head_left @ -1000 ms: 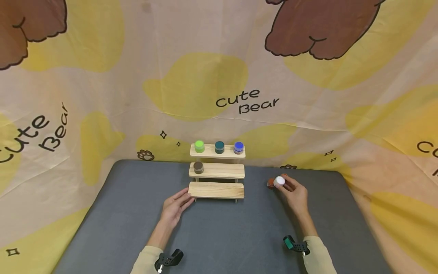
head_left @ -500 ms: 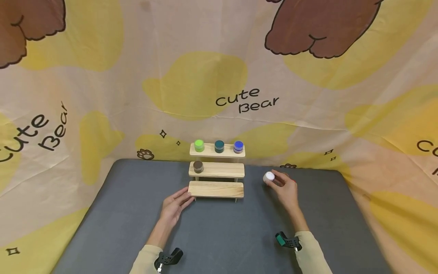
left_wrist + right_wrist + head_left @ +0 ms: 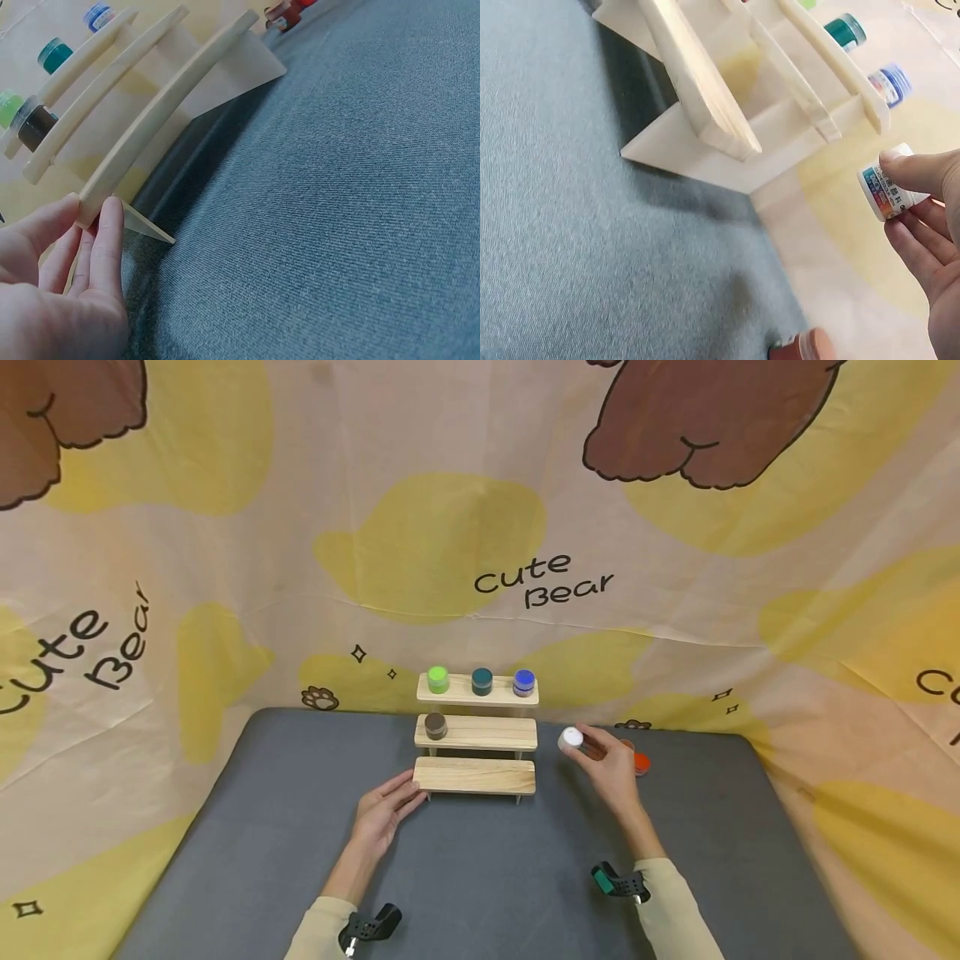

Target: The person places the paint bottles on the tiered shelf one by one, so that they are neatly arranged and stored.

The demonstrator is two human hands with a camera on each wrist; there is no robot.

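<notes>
My right hand [image 3: 617, 777] pinches a small white paint jar [image 3: 571, 738] between thumb and fingers, held to the right of a three-tier wooden stand [image 3: 476, 779]. In the right wrist view the jar [image 3: 887, 187] shows a printed label and is tilted. My left hand [image 3: 378, 818] grips the left end of the lowest tier, thumb on its upper side and fingers beneath, as the left wrist view shows. On the top tier sit light green [image 3: 437, 679], teal [image 3: 482, 682] and blue [image 3: 524, 682] jars. A dark brown jar [image 3: 435, 725] occupies the middle tier's left end.
Behind my right hand, partly hidden, a red-orange jar [image 3: 641, 764] stands on the grey tabletop [image 3: 495, 877]. A reddish-brown jar [image 3: 814, 345] shows at the bottom of the right wrist view. A printed bear cloth [image 3: 420, 552] hangs behind the table.
My right hand has carried the white jar leftward from beside the reddish jars toward the stand. The red-orange jar has come into sight behind it. My left hand keeps its place.
</notes>
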